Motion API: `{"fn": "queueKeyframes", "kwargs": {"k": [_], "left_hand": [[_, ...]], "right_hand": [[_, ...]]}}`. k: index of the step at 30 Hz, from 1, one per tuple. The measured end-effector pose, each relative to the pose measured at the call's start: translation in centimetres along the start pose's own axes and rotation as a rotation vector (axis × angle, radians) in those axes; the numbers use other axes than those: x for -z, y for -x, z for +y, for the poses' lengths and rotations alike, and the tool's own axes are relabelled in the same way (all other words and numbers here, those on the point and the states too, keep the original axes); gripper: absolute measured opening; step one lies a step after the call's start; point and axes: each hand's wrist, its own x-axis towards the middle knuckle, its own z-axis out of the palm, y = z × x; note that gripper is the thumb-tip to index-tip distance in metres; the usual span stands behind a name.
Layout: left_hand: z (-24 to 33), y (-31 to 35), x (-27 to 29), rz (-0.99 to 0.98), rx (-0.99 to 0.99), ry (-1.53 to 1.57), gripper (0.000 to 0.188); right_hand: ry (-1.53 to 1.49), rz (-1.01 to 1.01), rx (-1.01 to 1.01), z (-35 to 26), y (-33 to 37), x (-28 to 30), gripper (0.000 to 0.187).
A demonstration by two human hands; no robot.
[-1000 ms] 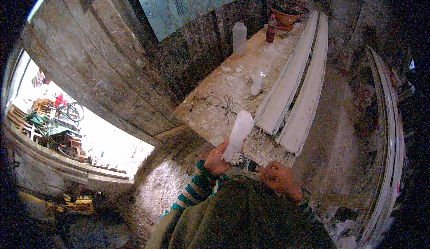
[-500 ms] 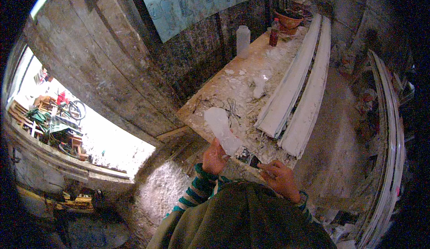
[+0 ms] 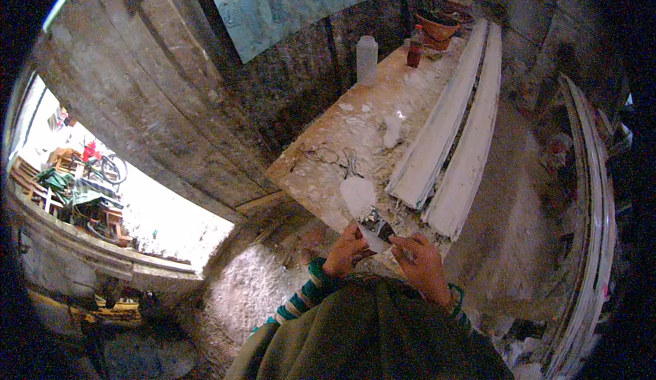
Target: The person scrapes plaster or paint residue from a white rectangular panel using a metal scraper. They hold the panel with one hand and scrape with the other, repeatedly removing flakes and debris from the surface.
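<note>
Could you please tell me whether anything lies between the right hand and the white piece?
Yes: a dark tool, gripped by the right hand, stands between that hand and the white piece the left hand holds.

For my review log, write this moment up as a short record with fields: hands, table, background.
Left hand: holds a flat white piece
Right hand: holds a small dark tool at the piece; exact kind unclear
Table: strewn with pale debris; two long whitish strips side by side
Far end: translucent bottle, dark red bottle, orange bowl
Background: bright opening at left, with a bicycle beyond
</note>
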Motion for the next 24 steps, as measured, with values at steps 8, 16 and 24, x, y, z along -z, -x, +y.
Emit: {"fn": "queueKeyframes", "kwargs": {"k": [8, 16, 24], "left_hand": [[2.4, -0.6, 1.2, 0.078, -0.124, -0.028, 0.061], [2.0, 0.3, -0.8, -0.021, -0.249, 0.042, 0.059], [0.5, -1.5, -0.7, -0.003, -0.111, 0.037, 0.057]], "right_hand": [[0.005, -0.077, 0.072, 1.1, 1.2, 1.1, 0.025], [0.063, -0.084, 0.027, 0.0, 1.1, 0.9, 0.025], [0.001, -0.048, -0.003, -0.5, 0.6, 0.8, 0.024]]}}
